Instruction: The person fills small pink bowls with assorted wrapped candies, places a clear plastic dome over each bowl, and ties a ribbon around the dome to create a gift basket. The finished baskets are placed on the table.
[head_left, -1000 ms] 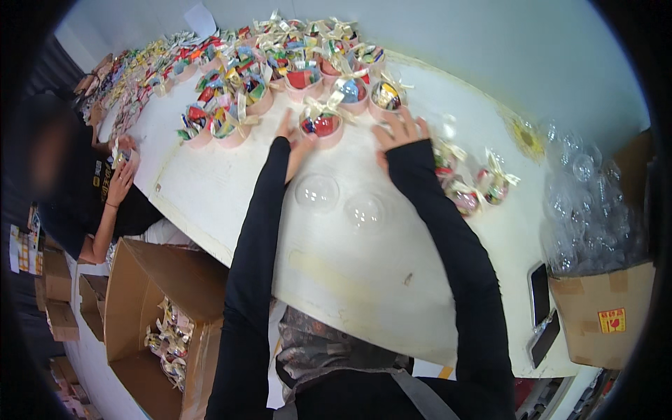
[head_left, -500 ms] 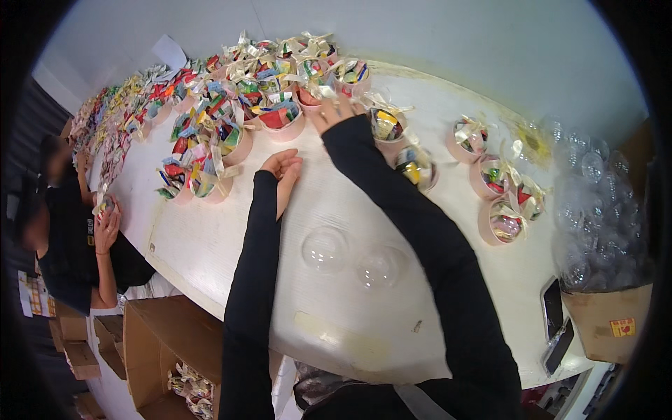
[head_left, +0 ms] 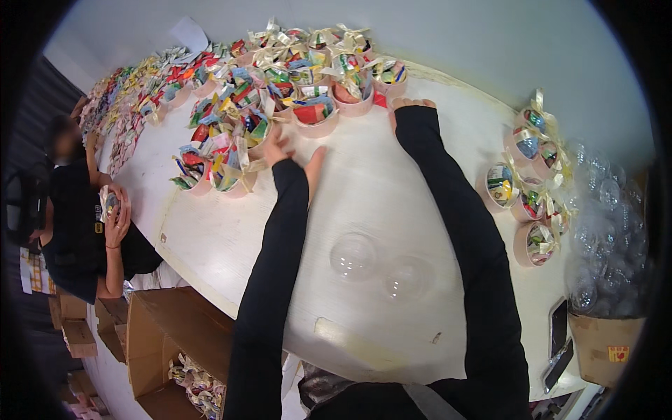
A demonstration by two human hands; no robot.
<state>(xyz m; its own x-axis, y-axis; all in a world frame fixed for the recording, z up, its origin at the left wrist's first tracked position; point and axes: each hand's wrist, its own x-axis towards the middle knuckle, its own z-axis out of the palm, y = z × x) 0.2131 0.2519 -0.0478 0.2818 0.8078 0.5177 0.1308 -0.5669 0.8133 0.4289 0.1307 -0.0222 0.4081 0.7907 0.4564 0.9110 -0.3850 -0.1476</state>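
My left hand [head_left: 278, 148] is open beside the clustered cups, its thumb held apart and its fingertips near a pink cup of colourful packets [head_left: 252, 133]. Farther right, my right hand [head_left: 413, 105] is low over the far part of the white table, just right of a pink cup with a ribbon [head_left: 390, 75]. Its fingers are mostly hidden by the hand and sleeve. A red packet [head_left: 380, 99] lies just left of it. Between my forearms sit two clear plastic domes [head_left: 353, 255].
Several filled pink cups [head_left: 500, 185] stand at the right, beside a heap of clear domes [head_left: 602, 224] above a cardboard box [head_left: 605, 343]. Phones [head_left: 558, 325] lie near the right edge. Loose packets [head_left: 133, 105] cover the far left, where a co-worker [head_left: 84, 217] holds a cup. An open carton [head_left: 182, 322] stands below.
My right hand has moved right, and the filled cups beside it now stand with the right group. My left hand has come up to the left cluster. The view has shifted slightly.
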